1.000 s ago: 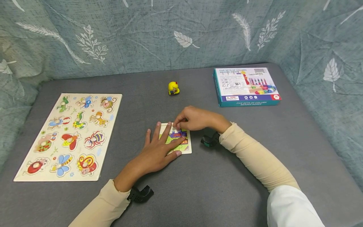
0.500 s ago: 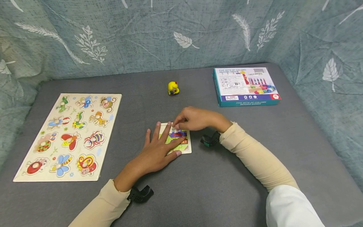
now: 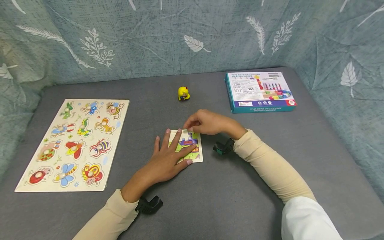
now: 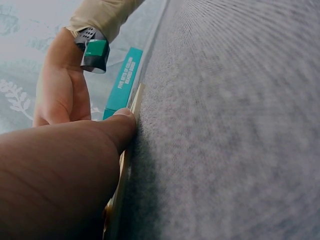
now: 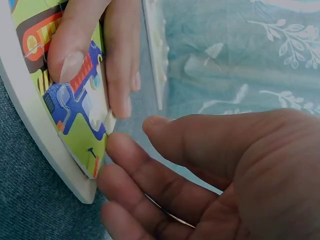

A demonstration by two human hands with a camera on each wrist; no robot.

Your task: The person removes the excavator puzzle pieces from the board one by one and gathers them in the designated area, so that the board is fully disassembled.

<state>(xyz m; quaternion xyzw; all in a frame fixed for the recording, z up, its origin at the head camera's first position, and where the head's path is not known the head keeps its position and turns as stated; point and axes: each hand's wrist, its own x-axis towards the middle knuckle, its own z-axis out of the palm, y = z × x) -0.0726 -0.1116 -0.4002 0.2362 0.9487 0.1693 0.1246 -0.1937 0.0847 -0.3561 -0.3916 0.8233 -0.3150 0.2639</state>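
Note:
A small jigsaw puzzle (image 3: 196, 156) in a pale wooden frame lies on the grey table in the head view, showing a blue-and-red vehicle on green. My left hand (image 3: 163, 163) rests flat across its left part with fingers spread, hiding much of the picture. The left wrist view has the left thumb (image 4: 122, 125) on the frame's edge. At the puzzle's far right edge is my right hand (image 3: 207, 122). In the right wrist view its fingertips (image 5: 115, 175) touch the puzzle's edge (image 5: 82, 192), the thumb stands apart from them, and nothing shows between.
On the left lies a large wooden peg board (image 3: 90, 133) with knobbed insect pieces. A yellow toy figure (image 3: 183, 93) stands beyond the hands. The teal-edged bead-set box (image 3: 259, 90) lies at the back right. A patterned cloth (image 3: 150, 36) hangs behind the table.
My right hand has shifted slightly away from me, off the puzzle's upper right part to its far edge, uncovering more of the picture. The left hand has stayed in place.

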